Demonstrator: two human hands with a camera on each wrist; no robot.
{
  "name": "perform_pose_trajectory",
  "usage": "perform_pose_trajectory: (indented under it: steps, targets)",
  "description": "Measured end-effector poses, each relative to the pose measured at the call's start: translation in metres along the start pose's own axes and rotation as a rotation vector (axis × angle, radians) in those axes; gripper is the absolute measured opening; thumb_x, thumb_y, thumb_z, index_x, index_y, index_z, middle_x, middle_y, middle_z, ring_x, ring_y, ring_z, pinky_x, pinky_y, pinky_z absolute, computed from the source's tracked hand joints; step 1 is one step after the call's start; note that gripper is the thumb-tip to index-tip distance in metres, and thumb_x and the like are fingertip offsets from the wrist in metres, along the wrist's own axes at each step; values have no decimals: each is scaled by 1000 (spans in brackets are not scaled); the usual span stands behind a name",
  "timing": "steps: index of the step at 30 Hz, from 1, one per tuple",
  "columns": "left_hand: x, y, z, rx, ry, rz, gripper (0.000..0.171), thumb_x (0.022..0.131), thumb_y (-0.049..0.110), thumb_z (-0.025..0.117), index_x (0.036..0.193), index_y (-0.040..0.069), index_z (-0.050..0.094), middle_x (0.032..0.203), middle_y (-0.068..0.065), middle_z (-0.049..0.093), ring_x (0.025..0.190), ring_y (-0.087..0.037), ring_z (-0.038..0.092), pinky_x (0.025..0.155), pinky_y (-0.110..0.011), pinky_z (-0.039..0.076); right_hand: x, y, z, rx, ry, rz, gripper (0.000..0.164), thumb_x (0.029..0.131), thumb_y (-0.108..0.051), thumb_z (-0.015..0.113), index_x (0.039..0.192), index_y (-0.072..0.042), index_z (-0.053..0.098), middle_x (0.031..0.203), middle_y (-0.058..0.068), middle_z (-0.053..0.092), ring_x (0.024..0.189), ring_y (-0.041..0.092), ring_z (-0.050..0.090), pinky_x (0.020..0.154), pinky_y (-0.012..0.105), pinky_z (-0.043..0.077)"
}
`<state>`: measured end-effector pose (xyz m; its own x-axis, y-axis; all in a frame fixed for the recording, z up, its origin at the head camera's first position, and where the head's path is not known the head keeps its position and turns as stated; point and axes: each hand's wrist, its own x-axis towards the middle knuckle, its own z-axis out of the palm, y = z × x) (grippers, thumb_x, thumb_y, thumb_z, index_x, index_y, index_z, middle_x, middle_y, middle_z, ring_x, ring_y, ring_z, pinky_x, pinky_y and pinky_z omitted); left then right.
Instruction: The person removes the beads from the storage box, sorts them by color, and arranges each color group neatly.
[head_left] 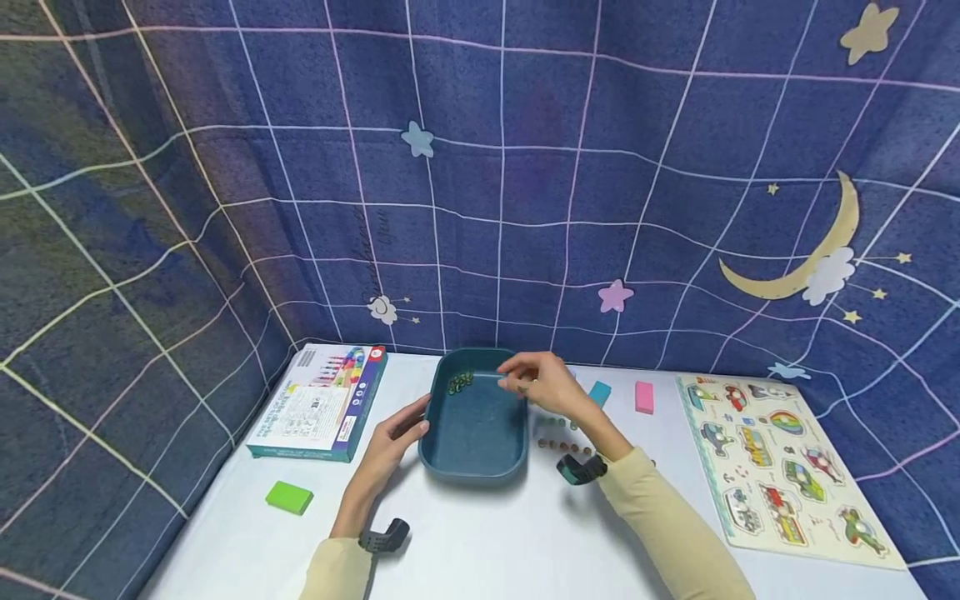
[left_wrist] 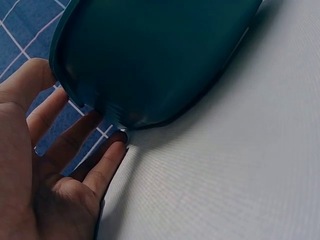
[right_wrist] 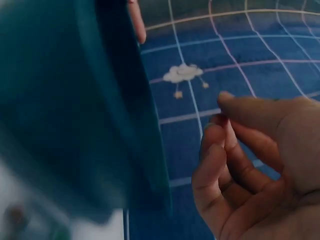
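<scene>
A dark teal plastic tub (head_left: 474, 433) stands on the white table, with a small cluster of green beads (head_left: 461, 382) at its far left inside. My left hand (head_left: 395, 443) holds the tub's left side; in the left wrist view its thumb (left_wrist: 42, 72) is at the rim and the fingers lie against the outer wall. Over the tub's right rim is my right hand (head_left: 546, 385), fingers curled and thumb close to the fingertips (right_wrist: 215, 132). I cannot tell whether something small sits between them. Brown beads (head_left: 564, 446) and pale green beads (head_left: 553, 422) lie in rows beside the tub.
At the left lie a boxed toy set (head_left: 315, 408) and a green block (head_left: 289, 497). Blue (head_left: 599, 393) and pink (head_left: 643, 397) blocks lie behind the right forearm. A wooden picture puzzle board (head_left: 780, 467) covers the table's right side. A patterned blue curtain (head_left: 525, 208) hangs behind.
</scene>
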<state>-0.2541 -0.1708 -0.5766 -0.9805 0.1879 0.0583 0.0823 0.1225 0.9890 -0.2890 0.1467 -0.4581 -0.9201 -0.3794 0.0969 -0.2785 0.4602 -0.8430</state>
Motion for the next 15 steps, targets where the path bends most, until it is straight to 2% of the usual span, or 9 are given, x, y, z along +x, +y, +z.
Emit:
perform_pose_trajectory:
  steps: [2,4,5,6,9,12,15]
  targets:
    - [1,1,1,-3,-2,5,52,105,23,67,155,14,56,162,-11,54,127,12,57,109,-11,46,21,-5,8,18,-13,8,21,99,-18,76,117,-8,78,90,10,75,64,17,61,58,25,50]
    - [2,1,1,-7,0,4,52,104,23,68,154,14,56,161,-11,55,130,7,58,109,-12,47,40,-7,17,29,-22,17,21,98,-16,77,116,-5,78,87,11,75,64,24,63,56,25,51]
    - [2,2,1,-8,2,2,52,104,23,68,154,14,56,161,-10,55,133,4,58,109,-12,47,48,-7,21,27,-24,26,20,98,-16,77,115,-5,79,85,11,75,63,25,63,56,26,51]
    - [2,2,0,-10,2,1,52,104,23,68,154,14,56,161,-11,55,136,-1,59,109,-12,47,54,-7,26,24,-25,32,21,97,-16,77,115,-5,79,85,11,76,65,31,66,56,26,53]
    - [0,2,-1,-8,-1,-1,52,105,23,67,154,14,56,162,-11,54,146,-20,55,110,-12,46,68,-2,43,10,-34,69,21,96,-13,78,114,-3,79,91,20,78,79,42,74,60,34,62]
    - [-1,1,-1,-12,-9,1,52,105,23,66,155,14,55,163,-11,53,151,-34,50,110,-11,46,75,5,59,-19,-41,128,17,94,-9,79,110,-2,80,93,24,80,75,36,76,61,38,64]
    - [-2,-2,-1,-20,-15,-5,52,105,23,66,156,14,54,163,-10,52,152,-35,49,109,-12,46,78,14,74,-51,-32,204,14,90,-4,82,104,-3,81,79,17,79,59,21,71,51,29,59]
